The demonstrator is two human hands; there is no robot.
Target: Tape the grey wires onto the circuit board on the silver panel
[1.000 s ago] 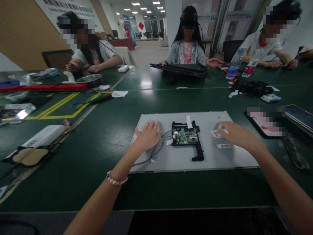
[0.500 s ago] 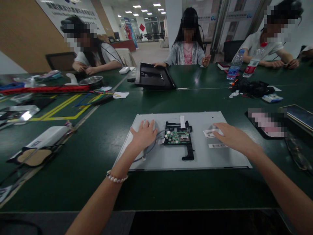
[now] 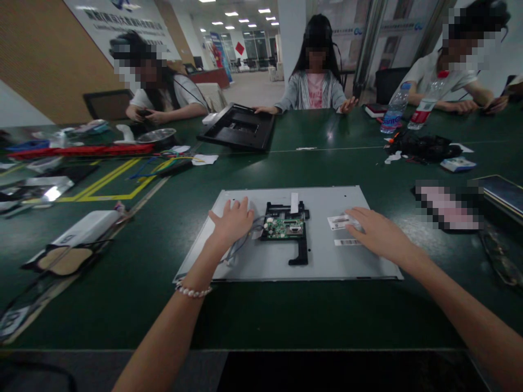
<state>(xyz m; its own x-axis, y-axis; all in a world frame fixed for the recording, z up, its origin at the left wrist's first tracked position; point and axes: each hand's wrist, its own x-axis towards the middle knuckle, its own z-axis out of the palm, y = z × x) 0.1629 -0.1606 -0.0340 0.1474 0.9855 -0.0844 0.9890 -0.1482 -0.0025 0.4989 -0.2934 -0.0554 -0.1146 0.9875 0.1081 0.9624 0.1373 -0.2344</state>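
A flat silver-grey display panel [image 3: 327, 264] lies on the green table, back side up. At its middle a black plastic bracket [image 3: 302, 251] frames a green circuit board [image 3: 280, 227]. Grey cables [image 3: 241, 242] run left from the board and pass partly under my left hand [image 3: 232, 219]. That hand rests with spread fingers on the panel's left part and grips nothing. My right hand [image 3: 378, 231] lies flat, fingers outstretched, on the right part, beside a white label [image 3: 338, 222] and a barcode sticker [image 3: 345, 242].
Across the table a person's hand holds a tilted black plastic cover [image 3: 241, 128]. Two bottles [image 3: 396, 109] stand at the back right, near a black bundle [image 3: 425, 146]. Phones [image 3: 447, 207] and glasses lie right; a white pack [image 3: 84, 231] and wires [image 3: 175, 166] lie left.
The panel has shifted left on the table, with both my hands staying on it. The person opposite has swung the black cover to the left and tilted it differently.
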